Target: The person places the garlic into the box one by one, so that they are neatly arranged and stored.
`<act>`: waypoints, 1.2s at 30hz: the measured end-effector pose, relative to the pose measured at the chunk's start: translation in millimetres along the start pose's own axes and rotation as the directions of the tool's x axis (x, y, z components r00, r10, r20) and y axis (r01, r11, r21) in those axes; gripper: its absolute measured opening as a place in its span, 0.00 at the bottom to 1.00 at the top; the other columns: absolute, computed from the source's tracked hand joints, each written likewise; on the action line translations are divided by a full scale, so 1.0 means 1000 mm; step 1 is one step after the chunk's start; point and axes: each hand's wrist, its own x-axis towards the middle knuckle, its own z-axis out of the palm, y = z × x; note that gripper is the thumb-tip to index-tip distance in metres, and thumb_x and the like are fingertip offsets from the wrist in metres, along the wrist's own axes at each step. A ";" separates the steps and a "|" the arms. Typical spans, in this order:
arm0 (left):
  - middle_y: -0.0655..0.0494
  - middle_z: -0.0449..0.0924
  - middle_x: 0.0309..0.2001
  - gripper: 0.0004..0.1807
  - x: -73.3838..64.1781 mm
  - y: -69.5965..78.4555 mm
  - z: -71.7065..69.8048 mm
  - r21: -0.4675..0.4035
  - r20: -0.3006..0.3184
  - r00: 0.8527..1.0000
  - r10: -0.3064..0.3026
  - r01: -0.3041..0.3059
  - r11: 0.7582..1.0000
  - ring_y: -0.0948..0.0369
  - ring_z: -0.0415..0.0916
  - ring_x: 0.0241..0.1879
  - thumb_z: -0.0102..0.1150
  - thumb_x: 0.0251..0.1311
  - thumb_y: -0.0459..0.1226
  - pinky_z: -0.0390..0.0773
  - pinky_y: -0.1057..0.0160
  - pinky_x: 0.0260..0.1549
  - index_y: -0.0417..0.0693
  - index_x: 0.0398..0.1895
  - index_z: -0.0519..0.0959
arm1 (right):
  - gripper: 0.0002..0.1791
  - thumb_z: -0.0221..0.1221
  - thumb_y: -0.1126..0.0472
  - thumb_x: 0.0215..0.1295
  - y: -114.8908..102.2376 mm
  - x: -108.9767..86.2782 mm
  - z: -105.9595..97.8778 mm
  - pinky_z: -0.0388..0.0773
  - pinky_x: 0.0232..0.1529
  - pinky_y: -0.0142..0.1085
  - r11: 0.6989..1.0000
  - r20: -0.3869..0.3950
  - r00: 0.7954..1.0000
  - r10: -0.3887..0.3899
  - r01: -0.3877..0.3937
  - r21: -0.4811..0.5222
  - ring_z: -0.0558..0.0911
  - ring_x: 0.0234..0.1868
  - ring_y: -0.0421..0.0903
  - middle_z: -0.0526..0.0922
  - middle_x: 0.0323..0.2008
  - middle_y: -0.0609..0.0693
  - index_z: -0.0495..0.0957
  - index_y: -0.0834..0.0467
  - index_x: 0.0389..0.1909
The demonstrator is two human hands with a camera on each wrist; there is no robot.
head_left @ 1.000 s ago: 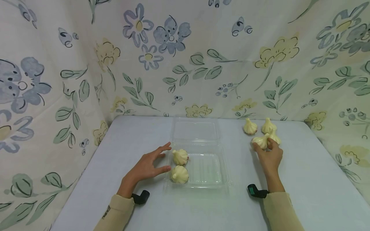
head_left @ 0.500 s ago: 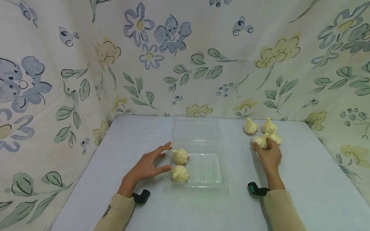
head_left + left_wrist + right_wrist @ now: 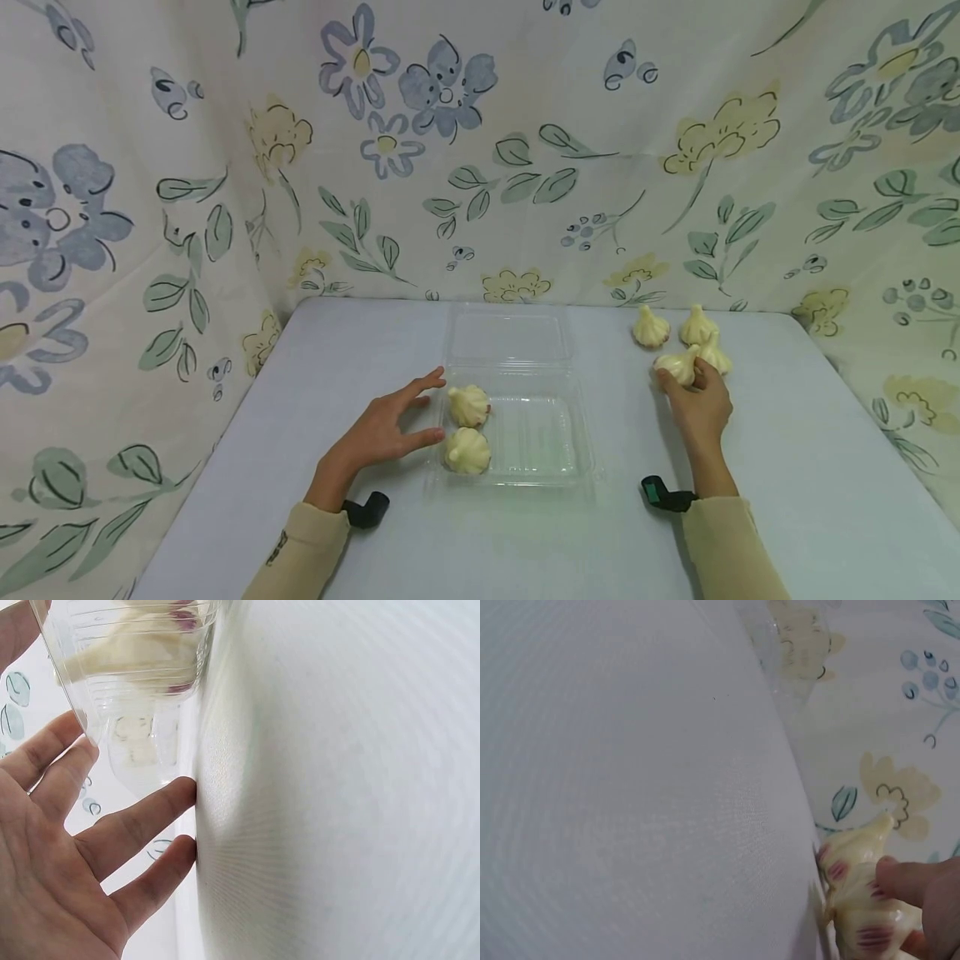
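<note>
At the right of the table my right hand (image 3: pixel 699 408) pinches a cream garlic bulb (image 3: pixel 677 367) between thumb and fingers. In the right wrist view this garlic bulb (image 3: pixel 871 919) shows purple streaks, and another bulb stands behind it. My left hand (image 3: pixel 386 425) rests at the left side of a clear plastic clamshell box (image 3: pixel 536 483), fingers spread. Seen from the left wrist, fingertips of the left hand (image 3: pixel 82 847) touch the box's rim and the table. Inside the box, along its left side, lie two garlic bulbs (image 3: pixel 468 406).
Beyond the right hand are more garlic bulbs: one at the left (image 3: pixel 650 327), one at the back (image 3: pixel 697 325) and one partly hidden (image 3: pixel 714 357). The box's lid (image 3: pixel 508 337) lies folded back, away from me. A floral cloth (image 3: pixel 480 167) hangs behind the white table (image 3: pixel 360 342).
</note>
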 end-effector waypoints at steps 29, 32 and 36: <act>0.66 0.66 0.76 0.48 0.002 -0.002 0.000 0.005 0.009 1.000 -0.017 0.017 1.000 0.50 0.76 0.67 0.69 0.60 0.57 0.62 0.32 0.69 0.71 0.81 0.55 | 0.42 0.65 0.42 0.66 -0.019 -0.016 0.006 0.71 0.33 0.24 1.000 0.106 0.994 0.019 -0.021 0.016 0.76 0.46 0.44 0.77 0.60 0.64 0.64 0.54 0.76; 0.66 0.66 0.76 0.48 0.001 -0.002 0.000 0.003 0.008 1.000 -0.012 0.012 1.000 0.50 0.76 0.67 0.69 0.60 0.57 0.63 0.32 0.69 0.75 0.80 0.54 | 0.42 0.65 0.42 0.66 -0.023 -0.020 0.008 0.71 0.34 0.25 1.000 0.125 0.992 0.000 -0.001 0.010 0.75 0.48 0.45 0.77 0.60 0.63 0.64 0.54 0.76; 0.64 0.67 0.75 0.48 0.001 -0.002 0.000 0.002 0.004 1.000 -0.001 0.001 1.000 0.50 0.76 0.67 0.68 0.60 0.57 0.64 0.32 0.69 0.74 0.80 0.54 | 0.42 0.66 0.43 0.66 -0.030 -0.024 0.012 0.71 0.35 0.25 0.998 0.149 0.987 -0.050 0.046 0.031 0.75 0.48 0.45 0.76 0.60 0.61 0.64 0.53 0.76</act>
